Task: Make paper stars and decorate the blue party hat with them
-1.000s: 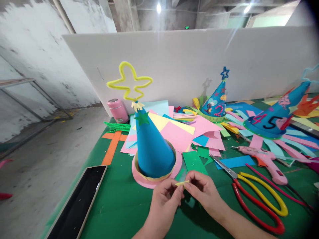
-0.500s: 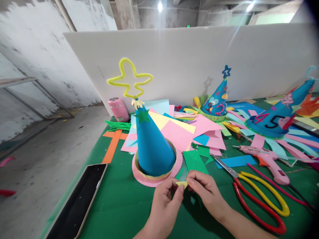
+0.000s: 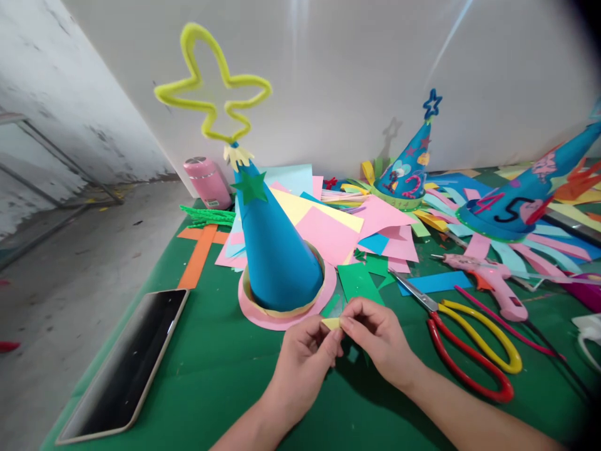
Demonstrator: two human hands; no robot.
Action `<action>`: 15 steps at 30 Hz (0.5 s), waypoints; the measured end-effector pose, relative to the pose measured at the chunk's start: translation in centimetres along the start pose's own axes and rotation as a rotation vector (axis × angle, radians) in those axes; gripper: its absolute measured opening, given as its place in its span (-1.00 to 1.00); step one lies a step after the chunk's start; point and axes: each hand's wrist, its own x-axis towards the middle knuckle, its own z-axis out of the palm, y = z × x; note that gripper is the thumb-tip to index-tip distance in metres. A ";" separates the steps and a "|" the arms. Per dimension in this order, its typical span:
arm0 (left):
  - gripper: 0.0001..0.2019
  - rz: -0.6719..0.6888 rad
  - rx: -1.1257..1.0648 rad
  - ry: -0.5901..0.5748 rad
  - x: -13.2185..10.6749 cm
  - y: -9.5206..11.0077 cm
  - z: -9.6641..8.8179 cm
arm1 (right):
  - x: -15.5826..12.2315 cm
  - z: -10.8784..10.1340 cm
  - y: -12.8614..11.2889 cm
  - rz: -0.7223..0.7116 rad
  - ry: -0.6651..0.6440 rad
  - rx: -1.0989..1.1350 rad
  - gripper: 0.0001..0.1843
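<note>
Between my two hands is a small folded piece of pale yellow paper (image 3: pixel 331 323). My left hand (image 3: pixel 307 354) pinches it from the left, thumb against fingers, and my right hand (image 3: pixel 370 335) pinches its right end. Just beyond them stands a blue paper cone hat (image 3: pixel 282 263) with a pink brim (image 3: pixel 277 323). A green paper star (image 3: pixel 252 187) sits on its upper side, and a yellow pipe-cleaner shape (image 3: pixel 225 106) rises from the tip. The cone leans to the left in view.
Right of my hands lie scissors (image 3: pixel 469 357) and a pink glue gun (image 3: pixel 493 275). A phone (image 3: pixel 126 363) lies at the left. Coloured paper sheets (image 3: pixel 323 232), a pink cylinder (image 3: pixel 208 181) and two decorated cone hats (image 3: pixel 407 169) stand or lie farther back.
The camera view has tilted down and come a little closer, so the hat looks larger. Both hands still pinch the yellow paper, with the fingers slightly shifted.
</note>
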 end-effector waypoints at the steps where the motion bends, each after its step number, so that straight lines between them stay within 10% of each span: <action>1: -0.77 -0.003 -0.003 -0.011 0.0 0.0 0.0 | 0.0 0.1 0.0 0.010 -0.001 0.029 -0.80; 15: -0.84 0.009 -0.068 0.005 0.3 0.3 -0.2 | 0.0 -0.5 -0.1 -0.040 0.032 -0.207 -0.82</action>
